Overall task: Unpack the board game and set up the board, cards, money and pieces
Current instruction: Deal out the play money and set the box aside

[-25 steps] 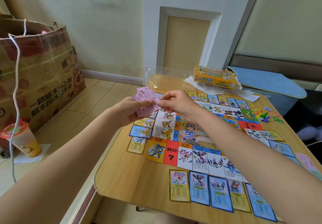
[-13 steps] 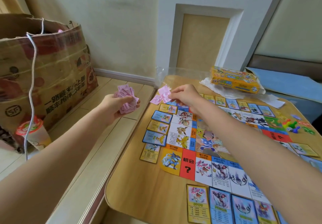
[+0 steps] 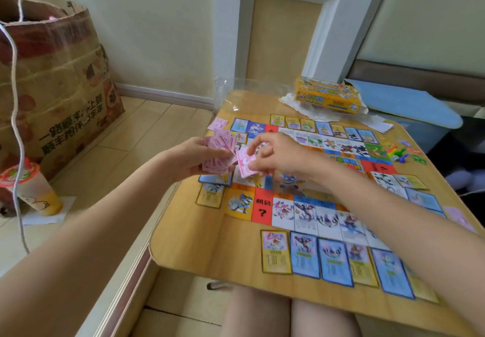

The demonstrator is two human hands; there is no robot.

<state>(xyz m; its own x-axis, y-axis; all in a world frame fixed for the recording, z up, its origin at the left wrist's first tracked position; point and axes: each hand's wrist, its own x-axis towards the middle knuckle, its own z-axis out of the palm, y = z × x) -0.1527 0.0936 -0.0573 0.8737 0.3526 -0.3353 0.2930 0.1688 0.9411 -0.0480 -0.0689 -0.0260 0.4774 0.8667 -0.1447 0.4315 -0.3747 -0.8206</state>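
- Two hands meet above the left edge of the table, over the left side of the game board.
- Left hand: fingers curled round a fanned stack of pink money notes, held just off the board's left margin.
- Right hand: thumb and fingers pinch a single pink note, which touches the stack in the left hand.
- One loose pink note lies flat on the table at the far-left corner, apart from both hands.
- Board: unfolded flat at the table's centre, with its printed squares facing up.
- Property cards, near row: laid side by side along the near edge, just outside the board; yellow and blue faces alternate.
- Further cards line the far edge, and others sit along the left edge; part of the left row is hidden by the hands.
- Coloured playing pieces cluster near the right edge, beside the board's far-right corner.
- Yellow game box rests on white paper at the far edge; a clear plastic bag lies at the far-left corner.
- Off the table, on the floor at left: a cardboard box and a lidded drink cup.
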